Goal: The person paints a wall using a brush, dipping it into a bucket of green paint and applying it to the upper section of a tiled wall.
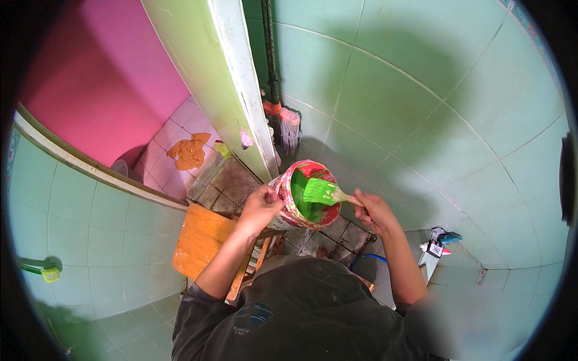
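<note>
Left hand [260,207] grip clenched on the rim of the paint can [304,194], holding it up at chest height, tilted toward the person. Can holds bright green paint; outside is red-patterned. Right hand [373,210] grip clenched on the handle of a brush [322,191]; bristles coated green, lying across the can's mouth, just over the paint. Orange stool [201,237] below the left forearm, on the tiled floor. Mop [288,123] leans in the corner beside the doorframe [244,78]. Orange rag [188,151] on the floor past the doorway. Small green brush [42,271] at far left.
</note>
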A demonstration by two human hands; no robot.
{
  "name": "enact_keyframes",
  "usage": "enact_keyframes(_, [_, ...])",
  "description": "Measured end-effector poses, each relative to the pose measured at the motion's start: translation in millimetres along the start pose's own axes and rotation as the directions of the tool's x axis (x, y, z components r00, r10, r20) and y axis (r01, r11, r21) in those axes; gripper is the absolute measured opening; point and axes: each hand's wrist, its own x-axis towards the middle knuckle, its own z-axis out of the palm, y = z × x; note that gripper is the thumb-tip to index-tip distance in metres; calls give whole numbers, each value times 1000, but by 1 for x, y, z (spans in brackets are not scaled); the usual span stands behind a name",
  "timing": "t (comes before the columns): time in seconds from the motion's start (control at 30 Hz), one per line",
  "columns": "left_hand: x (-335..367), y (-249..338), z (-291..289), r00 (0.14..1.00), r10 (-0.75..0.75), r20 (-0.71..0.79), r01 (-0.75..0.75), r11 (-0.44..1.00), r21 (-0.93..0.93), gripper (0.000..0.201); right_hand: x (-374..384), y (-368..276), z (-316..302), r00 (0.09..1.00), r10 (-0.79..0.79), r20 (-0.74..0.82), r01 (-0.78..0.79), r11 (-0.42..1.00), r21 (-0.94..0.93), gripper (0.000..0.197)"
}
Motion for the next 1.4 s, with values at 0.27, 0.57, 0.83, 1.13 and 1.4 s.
enact_keyframes(0.27, [-6,13,5,1000,-11,-23,12,1000,22,15,-3,15,-21,991,74,108,-105,940,324,27])
enact_keyframes(0.57, [8,6,12,1000,-11,11,12,999,-52,15,-42,-2,7,948,-307,-80,299,949,-102,27])
enact_keyframes(0.83, [20,5,19,999,28,39,-27,999,-23,15,-40,-17,35,628,-759,173,574,301,-762,25])
enact_keyframes(1.13, [28,4,18,991,49,124,-35,993,-115,12,-48,-16,15,822,-552,-143,474,801,-366,25])
enact_keyframes(1.4, [33,10,19,993,58,107,-49,995,-89,14,-63,-31,8,926,-325,-195,378,818,434,29])
